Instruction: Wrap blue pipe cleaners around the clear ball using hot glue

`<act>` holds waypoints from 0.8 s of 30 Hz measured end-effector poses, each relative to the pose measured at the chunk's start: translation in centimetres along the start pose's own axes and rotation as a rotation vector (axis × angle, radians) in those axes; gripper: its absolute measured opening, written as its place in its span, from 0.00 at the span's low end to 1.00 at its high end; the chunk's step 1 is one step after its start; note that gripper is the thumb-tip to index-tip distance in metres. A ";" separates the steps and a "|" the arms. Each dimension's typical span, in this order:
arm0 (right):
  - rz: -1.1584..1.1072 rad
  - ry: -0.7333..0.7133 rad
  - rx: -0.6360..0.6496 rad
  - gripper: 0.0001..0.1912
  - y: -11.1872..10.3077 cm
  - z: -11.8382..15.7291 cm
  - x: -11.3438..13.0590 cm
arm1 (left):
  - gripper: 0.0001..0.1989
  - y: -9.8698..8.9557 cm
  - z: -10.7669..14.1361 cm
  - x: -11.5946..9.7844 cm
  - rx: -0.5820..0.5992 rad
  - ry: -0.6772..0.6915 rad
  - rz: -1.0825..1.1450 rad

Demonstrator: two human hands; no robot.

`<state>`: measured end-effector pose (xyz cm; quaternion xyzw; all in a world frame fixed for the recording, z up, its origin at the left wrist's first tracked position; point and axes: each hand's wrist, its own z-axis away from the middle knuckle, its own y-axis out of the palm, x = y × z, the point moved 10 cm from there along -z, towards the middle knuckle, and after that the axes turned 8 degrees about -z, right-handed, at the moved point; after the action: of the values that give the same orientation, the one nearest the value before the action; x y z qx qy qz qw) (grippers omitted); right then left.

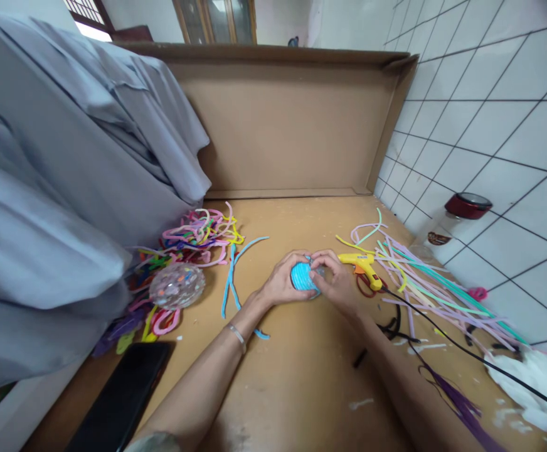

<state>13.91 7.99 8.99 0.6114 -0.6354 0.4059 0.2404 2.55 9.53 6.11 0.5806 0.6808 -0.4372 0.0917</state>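
Note:
A small round ball, covered on its left side in coiled bright blue pipe cleaner and clear on its right, is held between both hands above the table. My left hand curls around its left side, thumb below and fingers on top. My right hand pinches at the right side, fingertips on the blue coil's edge; its fingers hide part of the ball. Loose blue pipe cleaners lie left of my left hand. Close beside my right hand rests a yellow glue gun, over red-handled scissors.
Tangled coloured pipe cleaners and a clear ball with coloured specks lie left, near a black phone. Straight pipe cleaners, a black cord and a red-lidded jar are right. A cardboard panel stands behind.

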 end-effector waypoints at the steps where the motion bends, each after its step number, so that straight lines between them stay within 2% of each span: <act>1: -0.004 0.005 -0.006 0.05 -0.1 0.0 0.0 | 0.32 0.1 0.0 0.0 0.006 -0.003 0.003; 4: -0.006 0.042 -0.032 0.09 -0.5 0.2 -0.5 | 0.32 0.1 -0.1 -0.2 0.022 0.005 0.005; 9: 0.039 0.089 -0.056 0.11 -0.7 0.3 -1.2 | 0.32 0.1 -0.2 -0.6 0.030 0.028 -0.007; 24: 0.020 0.087 0.006 0.11 -0.1 0.1 -2.3 | 0.32 0.2 0.0 0.0 0.024 0.011 -0.021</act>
<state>14.34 9.25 7.10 0.5875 -0.6292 0.4364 0.2618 2.77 9.52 6.03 0.5769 0.6819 -0.4432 0.0764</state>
